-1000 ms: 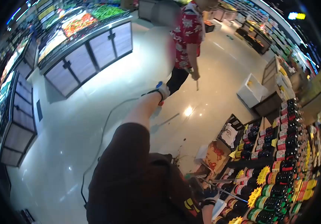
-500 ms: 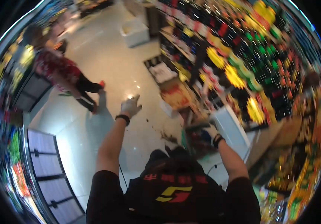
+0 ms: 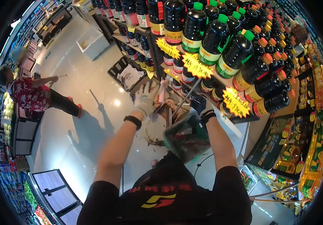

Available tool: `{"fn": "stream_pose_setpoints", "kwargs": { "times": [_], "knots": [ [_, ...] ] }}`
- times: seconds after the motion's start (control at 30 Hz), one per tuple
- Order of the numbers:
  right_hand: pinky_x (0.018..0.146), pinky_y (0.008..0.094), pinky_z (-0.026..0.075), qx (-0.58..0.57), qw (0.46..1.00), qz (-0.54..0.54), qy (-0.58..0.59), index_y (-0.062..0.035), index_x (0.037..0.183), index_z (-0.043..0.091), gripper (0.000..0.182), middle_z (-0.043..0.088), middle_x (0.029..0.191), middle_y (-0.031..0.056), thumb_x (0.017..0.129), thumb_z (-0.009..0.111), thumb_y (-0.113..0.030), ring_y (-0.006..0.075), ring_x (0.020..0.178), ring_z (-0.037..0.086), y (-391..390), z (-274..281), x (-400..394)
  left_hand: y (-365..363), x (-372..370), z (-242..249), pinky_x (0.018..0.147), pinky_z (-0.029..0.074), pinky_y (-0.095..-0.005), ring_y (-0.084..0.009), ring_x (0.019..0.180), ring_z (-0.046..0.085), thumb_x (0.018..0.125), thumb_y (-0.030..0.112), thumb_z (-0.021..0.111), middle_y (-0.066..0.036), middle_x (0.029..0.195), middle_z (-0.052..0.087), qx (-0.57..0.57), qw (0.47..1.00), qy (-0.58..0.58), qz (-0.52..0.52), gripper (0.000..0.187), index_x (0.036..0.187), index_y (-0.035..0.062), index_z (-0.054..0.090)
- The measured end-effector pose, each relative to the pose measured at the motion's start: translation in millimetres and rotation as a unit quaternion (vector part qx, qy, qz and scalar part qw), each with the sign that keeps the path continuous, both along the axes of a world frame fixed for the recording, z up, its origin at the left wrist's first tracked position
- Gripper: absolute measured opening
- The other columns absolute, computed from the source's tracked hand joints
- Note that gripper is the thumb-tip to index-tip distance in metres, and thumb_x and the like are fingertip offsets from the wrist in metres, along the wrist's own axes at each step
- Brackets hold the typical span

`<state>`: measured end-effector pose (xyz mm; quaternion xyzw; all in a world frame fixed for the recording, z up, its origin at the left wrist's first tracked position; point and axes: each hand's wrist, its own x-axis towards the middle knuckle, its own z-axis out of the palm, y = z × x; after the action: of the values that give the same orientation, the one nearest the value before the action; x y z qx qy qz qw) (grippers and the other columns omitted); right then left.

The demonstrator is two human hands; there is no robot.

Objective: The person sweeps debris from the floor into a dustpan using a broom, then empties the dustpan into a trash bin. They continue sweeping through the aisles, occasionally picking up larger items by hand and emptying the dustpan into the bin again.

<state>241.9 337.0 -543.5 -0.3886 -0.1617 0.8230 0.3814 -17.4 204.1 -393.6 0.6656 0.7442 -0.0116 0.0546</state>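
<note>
My left hand (image 3: 145, 99), in a whitish glove, reaches forward with fingers spread and nothing visibly held. Just beyond it are a pale pinkish object (image 3: 163, 91) and an opened cardboard box (image 3: 174, 107). My right hand (image 3: 199, 104), in a glove with a dark palm, is closed around a thin grey stick (image 3: 186, 98) that slants down toward the box. Below that hand sits a dark green, see-through bin-like container (image 3: 187, 138), tilted, with something reddish inside. Dry brown scraps (image 3: 154, 142) lie on the floor left of it.
Shelves of dark sauce bottles (image 3: 216, 41) with yellow star price tags (image 3: 198, 65) rise ahead and right. A black crate (image 3: 127, 75) and a white foam box (image 3: 93, 44) stand on the floor. Another person (image 3: 30, 92) stands at left by display stands. A black cable (image 3: 203, 163) crosses the floor.
My view has swung, bringing the bottle shelves nearer. My left hand has moved from above open floor to beside the cardboard box. The stick now shows clearly at my right hand.
</note>
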Motion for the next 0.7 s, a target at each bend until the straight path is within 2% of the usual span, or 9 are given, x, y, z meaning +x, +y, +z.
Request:
{"fn": "stream_pose_setpoints", "kwargs": {
  "times": [0.2,0.23,0.3,0.33,0.47,0.5,0.53,0.57,0.7],
  "knots": [
    [0.076,0.0387,0.049,0.014,0.993,0.027,0.112,-0.0081,0.101,0.056,0.02,0.06,0.097,0.0097,0.084,0.053,-0.017,0.0248,0.086,0.058,79.5,-67.5,-15.7,50.4,10.3,-93.3,0.1,0.022,-0.0611,-0.0416,0.131,0.018,0.077,0.027,0.058,-0.014,0.145,0.021,-0.125,0.988,0.033,-0.089,0.065,0.136,0.0301,0.031],
    [0.077,0.0387,0.049,0.031,0.993,0.043,0.102,-0.008,0.102,0.056,0.021,0.06,0.097,0.0097,0.084,0.053,-0.017,0.0247,0.087,0.057,87.7,-77.7,-16.8,51.3,5.0,-123.7,0.098,0.026,-0.0621,-0.0408,0.129,0.024,0.083,0.022,0.049,-0.011,0.144,0.023,-0.03,0.997,-0.024,-0.06,0.051,0.132,0.032,0.038],
    [0.078,0.0385,0.048,0.058,0.993,0.068,0.077,-0.0079,0.103,0.055,0.021,0.059,0.098,0.0097,0.084,0.052,-0.018,0.0246,0.088,0.057,106.4,-97.4,-18.2,58.4,10.7,-126.5,0.094,0.034,-0.0562,-0.0391,0.126,0.03,0.084,0.022,0.047,-0.013,0.143,0.024,-0.116,0.993,0.005,-0.012,0.036,0.118,0.0313,0.053],
    [0.079,0.0385,0.048,0.062,0.993,0.074,0.067,-0.0078,0.103,0.055,0.022,0.059,0.099,0.0096,0.084,0.052,-0.018,0.0245,0.089,0.057,117.1,-106.4,-21.0,52.1,11.6,-82.2,0.09,0.038,-0.0525,-0.0368,0.123,0.035,0.082,0.025,0.051,-0.015,0.143,0.025,-0.097,0.995,-0.01,-0.034,0.035,0.116,0.0282,0.054],
    [0.081,0.0382,0.046,0.117,0.987,0.097,-0.059,-0.0075,0.105,0.055,0.023,0.059,0.101,0.0096,0.085,0.05,-0.018,0.0242,0.092,0.056,154.7,-139.0,-35.8,47.3,14.2,-93.6,0.089,0.037,-0.0457,-0.0315,0.117,0.043,0.079,0.023,0.054,-0.016,0.141,0.028,-0.04,0.998,0.014,-0.054,0.032,0.11,0.0198,0.057],
    [0.082,0.0382,0.046,0.218,0.942,0.147,-0.207,-0.0074,0.105,0.055,0.024,0.059,0.101,0.0096,0.085,0.049,-0.019,0.0241,0.093,0.056,163.2,-149.2,-40.2,42.6,16.5,-93.2,0.09,0.037,-0.0444,-0.0309,0.116,0.043,0.078,0.022,0.054,-0.017,0.142,0.027,-0.02,0.998,0.016,-0.06,0.031,0.108,0.0183,0.058],
    [0.082,0.0381,0.046,0.388,0.726,0.256,-0.507,-0.0073,0.106,0.054,0.024,0.059,0.102,0.0096,0.085,0.049,-0.019,0.0241,0.094,0.056,170.7,-159.5,-42.9,39.8,18.1,-72.1,0.092,0.037,-0.0418,-0.0307,0.114,0.045,0.077,0.021,0.054,-0.018,0.142,0.026,-0.072,0.995,-0.039,-0.049,0.032,0.109,0.017,0.058],
    [0.083,0.0381,0.045,0.445,0.529,0.305,-0.654,-0.0073,0.106,0.054,0.025,0.059,0.103,0.0096,0.085,0.048,-0.019,0.024,0.094,0.056,174.2,-169.4,-45.9,34.3,16.8,-66.7,0.093,0.037,-0.0394,-0.0299,0.111,0.047,0.077,0.018,0.054,-0.019,0.143,0.024,-0.042,0.996,-0.054,-0.058,0.031,0.108,0.0159,0.058],
    [0.085,0.0378,0.044,0.481,0.234,0.377,-0.756,-0.007,0.108,0.054,0.026,0.058,0.105,0.0096,0.086,0.047,-0.02,0.0237,0.097,0.055,184.1,-182.2,-53.3,23.1,15.3,-68.7,0.095,0.035,-0.0378,-0.0287,0.121,0.039,0.08,0.017,0.049,-0.019,0.143,0.022,-0.055,0.993,-0.099,-0.045,0.032,0.111,0.0116,0.057]
  ]
}}
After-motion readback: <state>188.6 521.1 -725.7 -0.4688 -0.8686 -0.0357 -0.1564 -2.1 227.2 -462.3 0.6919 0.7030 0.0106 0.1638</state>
